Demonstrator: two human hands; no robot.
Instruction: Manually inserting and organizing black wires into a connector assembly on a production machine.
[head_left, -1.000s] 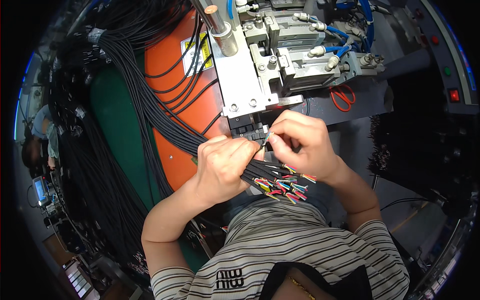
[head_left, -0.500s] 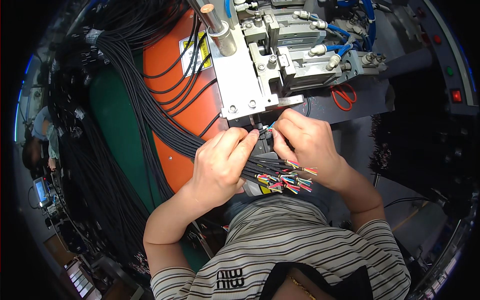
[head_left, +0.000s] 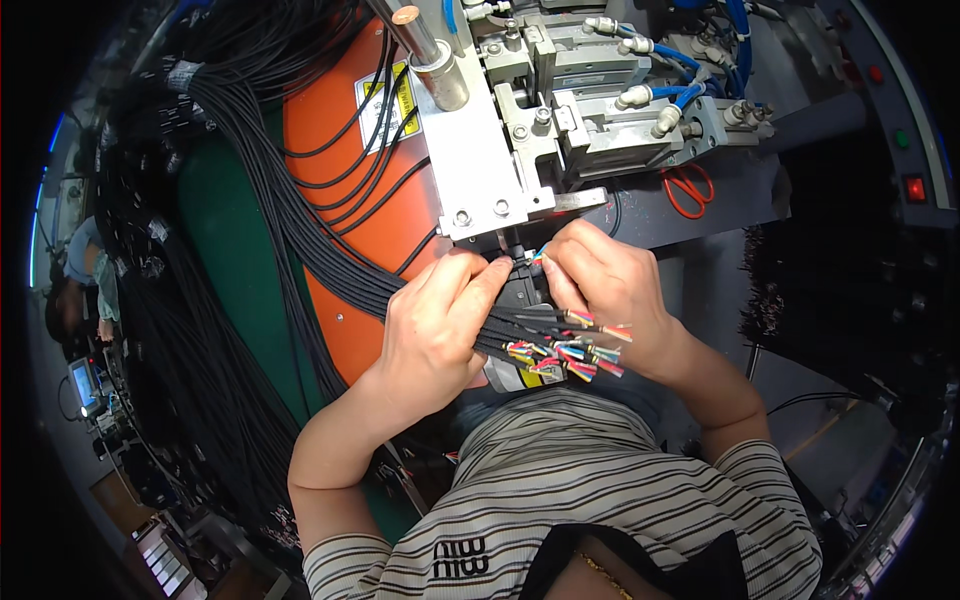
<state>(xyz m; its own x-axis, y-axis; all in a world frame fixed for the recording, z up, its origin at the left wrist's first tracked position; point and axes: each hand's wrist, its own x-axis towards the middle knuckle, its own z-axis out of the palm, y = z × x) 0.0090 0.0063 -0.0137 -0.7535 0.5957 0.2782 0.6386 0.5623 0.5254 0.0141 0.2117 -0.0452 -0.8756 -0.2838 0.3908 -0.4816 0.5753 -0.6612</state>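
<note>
My left hand [head_left: 432,322] is closed around a bundle of black cables [head_left: 345,283]. The cables' stripped ends, with coloured wires [head_left: 565,357], fan out to the right below my palm. Its thumb and forefinger press together at a small black fixture [head_left: 519,288] under the machine's front edge. Just right of them, my right hand [head_left: 608,282] pinches the thin blue and red wires [head_left: 540,256] of one cable end. The fingertips partly hide that end and how it sits against the fixture.
Ahead stands a metal machine plate [head_left: 478,165] with a post and clamps [head_left: 620,140] fed by blue air hoses. Red-handled scissors [head_left: 687,192] lie to its right. More black cables cross an orange panel [head_left: 350,220] and hang at left. A box with buttons [head_left: 902,140] is far right.
My left hand and the cable bundle have shifted very slightly left. Both hands keep their grip at the fixture.
</note>
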